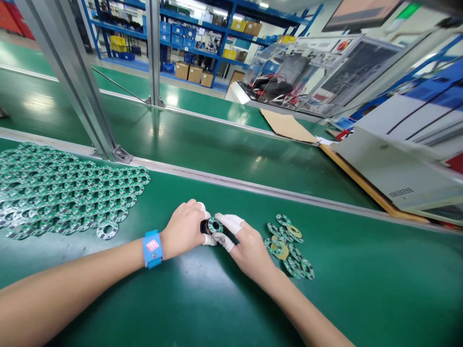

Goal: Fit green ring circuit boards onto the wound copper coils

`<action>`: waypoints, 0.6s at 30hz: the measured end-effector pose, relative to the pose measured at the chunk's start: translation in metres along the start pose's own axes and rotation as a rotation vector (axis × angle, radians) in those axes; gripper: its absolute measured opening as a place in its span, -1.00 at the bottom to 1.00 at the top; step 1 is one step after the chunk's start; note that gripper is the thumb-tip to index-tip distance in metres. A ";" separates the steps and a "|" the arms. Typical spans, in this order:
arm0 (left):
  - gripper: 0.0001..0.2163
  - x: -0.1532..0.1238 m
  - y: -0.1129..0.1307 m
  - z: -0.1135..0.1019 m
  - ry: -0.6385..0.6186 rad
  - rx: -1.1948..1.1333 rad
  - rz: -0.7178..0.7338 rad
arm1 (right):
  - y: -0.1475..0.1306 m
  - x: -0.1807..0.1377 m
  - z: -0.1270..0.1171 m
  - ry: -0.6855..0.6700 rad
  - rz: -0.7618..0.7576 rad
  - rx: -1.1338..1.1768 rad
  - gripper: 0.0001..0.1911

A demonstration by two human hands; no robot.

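Observation:
Both hands meet on the green mat near the middle. My left hand [186,226], with a blue wrist strap [152,247], is curled round a small black round part [206,226]. My right hand [246,243], white cots on its fingertips, pinches a green ring-shaped circuit board [215,224] against that black part. Right of my right hand lies a small heap of ring boards [289,246], a few with yellow faces. At the far left a large spread of the same green ring boards [61,193] covers the mat.
A metal rail [253,185] divides the near mat from a green conveyor belt [202,140]. An aluminium post [83,91] stands at left. A cardboard sheet [287,126], a white machine housing [394,168] and blue shelving [202,33] lie beyond.

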State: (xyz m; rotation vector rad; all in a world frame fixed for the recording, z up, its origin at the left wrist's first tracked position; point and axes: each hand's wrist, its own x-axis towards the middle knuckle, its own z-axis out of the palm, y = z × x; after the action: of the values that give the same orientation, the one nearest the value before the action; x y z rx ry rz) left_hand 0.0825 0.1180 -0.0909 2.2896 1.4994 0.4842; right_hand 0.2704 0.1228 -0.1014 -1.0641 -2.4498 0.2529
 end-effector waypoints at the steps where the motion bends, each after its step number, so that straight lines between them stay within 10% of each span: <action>1: -0.75 0.000 0.000 0.000 -0.002 -0.003 -0.001 | 0.000 -0.001 0.001 0.014 -0.003 -0.017 -0.65; 18: -0.67 -0.007 0.008 -0.023 -0.036 -0.032 0.062 | -0.010 0.012 -0.005 -0.114 0.168 0.272 -0.69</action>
State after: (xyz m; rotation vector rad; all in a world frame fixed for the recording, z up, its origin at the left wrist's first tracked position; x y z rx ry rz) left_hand 0.0757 0.1112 -0.0675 2.3135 1.3970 0.4782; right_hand 0.2591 0.1248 -0.0898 -1.1604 -2.3381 0.6977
